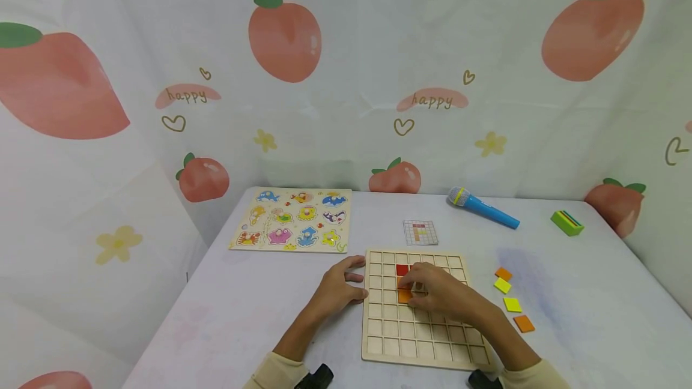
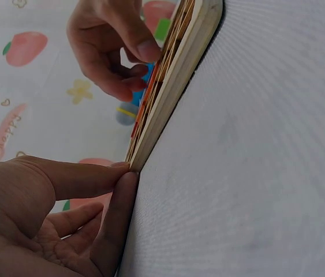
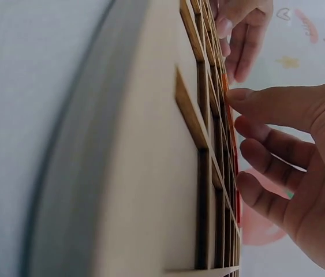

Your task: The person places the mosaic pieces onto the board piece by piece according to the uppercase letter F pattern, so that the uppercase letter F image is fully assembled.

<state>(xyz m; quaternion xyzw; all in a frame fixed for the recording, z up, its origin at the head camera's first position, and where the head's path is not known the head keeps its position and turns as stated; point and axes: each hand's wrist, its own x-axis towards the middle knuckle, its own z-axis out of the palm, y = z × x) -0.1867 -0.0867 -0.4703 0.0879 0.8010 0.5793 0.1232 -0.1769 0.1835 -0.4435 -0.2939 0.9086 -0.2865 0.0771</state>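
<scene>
A wooden grid board (image 1: 378, 329) lies on the table in the head view, with square cells cut by raised ribs. My left hand (image 1: 335, 287) touches its left edge, fingertips and thumb set along the side; the left wrist view shows thumb and finger at the rim. Over the upper middle of the board is my right hand (image 1: 446, 293), fingers loosely bent. Its thumb (image 3: 272, 104) touches an orange tile in the right wrist view. Below the fingers sit an orange tile (image 1: 404, 297) and, higher up, a red tile (image 1: 402, 269). The right hand partly hides other tiles.
Loose orange tiles (image 1: 524, 323) and yellow tiles (image 1: 512, 305) lie right of the board. Behind it is a small pattern card (image 1: 427, 233). A sea-animal puzzle (image 1: 292, 221) stands back left, a blue toy microphone (image 1: 489, 211) and a green block stack (image 1: 567, 223) back right.
</scene>
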